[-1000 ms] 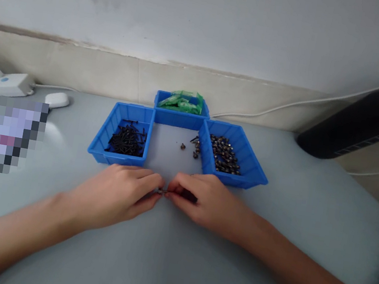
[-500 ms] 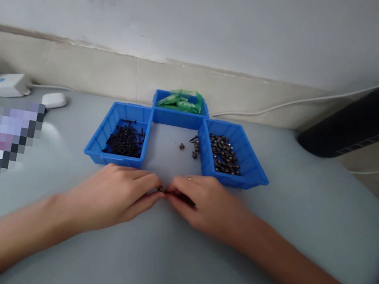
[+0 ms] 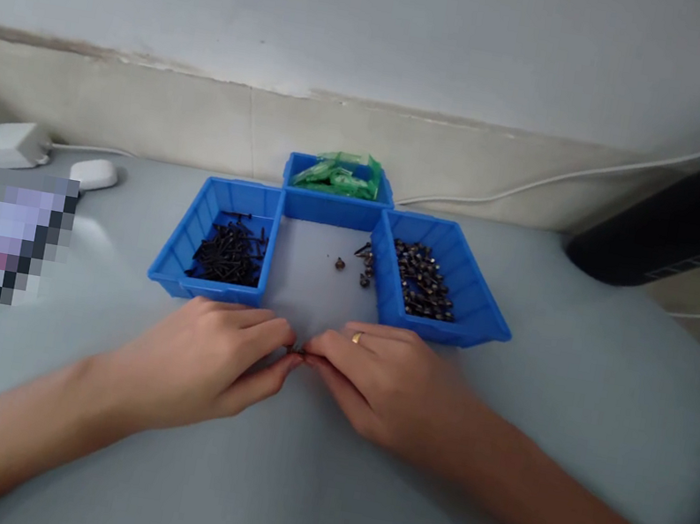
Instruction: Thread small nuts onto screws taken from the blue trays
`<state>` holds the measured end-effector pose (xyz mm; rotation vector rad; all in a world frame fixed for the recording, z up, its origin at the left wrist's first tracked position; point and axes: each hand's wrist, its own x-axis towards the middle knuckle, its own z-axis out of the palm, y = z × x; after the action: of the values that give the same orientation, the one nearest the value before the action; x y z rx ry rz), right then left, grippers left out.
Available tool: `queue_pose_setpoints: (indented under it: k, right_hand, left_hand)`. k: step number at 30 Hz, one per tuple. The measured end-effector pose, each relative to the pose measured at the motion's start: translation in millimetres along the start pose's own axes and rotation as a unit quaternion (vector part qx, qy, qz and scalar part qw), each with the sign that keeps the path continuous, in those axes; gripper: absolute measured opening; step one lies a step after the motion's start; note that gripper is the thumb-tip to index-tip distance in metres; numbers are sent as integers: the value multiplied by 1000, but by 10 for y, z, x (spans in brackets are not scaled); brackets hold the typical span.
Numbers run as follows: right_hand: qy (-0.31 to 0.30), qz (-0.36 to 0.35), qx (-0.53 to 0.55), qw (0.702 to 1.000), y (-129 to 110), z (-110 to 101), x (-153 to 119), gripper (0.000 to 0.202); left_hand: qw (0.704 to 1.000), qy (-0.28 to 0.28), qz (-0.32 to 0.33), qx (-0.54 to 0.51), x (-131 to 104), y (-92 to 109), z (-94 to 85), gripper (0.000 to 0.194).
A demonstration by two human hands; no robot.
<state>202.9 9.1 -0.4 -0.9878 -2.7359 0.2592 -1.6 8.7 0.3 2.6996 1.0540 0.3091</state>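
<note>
Nearest, the two forearms come in from the lower corners over the bare front of the table (image 3: 291,494), angled inward so that the hands meet in the middle. Between their fingertips sits a small metal part (image 3: 296,350), mostly hidden by the fingers. The left hand (image 3: 223,359) grips it between thumb and forefinger, and the right hand (image 3: 380,383), wearing a ring (image 3: 357,337), pinches at its other side; holding it from both ends probably keeps so slight a piece steady and turnable. Both hands lie low, backs up, wrists nearly straight, thumbs toward the body and the other fingers curled behind.

Just beyond, the left tray (image 3: 184,234) holds black screws (image 3: 228,255) and the right tray (image 3: 484,302) holds shiny metal pieces (image 3: 423,285), likely set one per side so each hand has a short reach. Loose pieces (image 3: 365,279) lie between them, close against the right tray. The back tray (image 3: 331,212), with green packets (image 3: 341,178), bridges the gap behind, near the wall (image 3: 386,44), perhaps because it needs less reaching.
</note>
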Motion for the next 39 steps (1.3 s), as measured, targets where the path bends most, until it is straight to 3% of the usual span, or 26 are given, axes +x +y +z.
queue_pose_setpoints:
  k: [4, 12, 22, 31, 39]
  right_hand:
    - [2, 16, 14, 1000, 9, -1, 1, 21]
    - [-12, 38, 41, 998, 36, 1, -5, 17]
    - [-5, 39, 76, 996, 47, -23, 22, 18]
    - [-22, 28, 170, 985, 59, -89, 15, 15]
    - [-52, 51, 155, 985, 50, -84, 41, 21]
  left_hand:
    - [1000, 2, -3, -9, -23, -3, -2, 15]
    - [999, 41, 28, 21, -23, -54, 36, 18]
    - [993, 73, 67, -57, -23, -41, 23, 11]
    - [996, 58, 22, -58, -20, 4, 6, 6]
    - [996, 73, 45, -28, -20, -39, 57, 17]
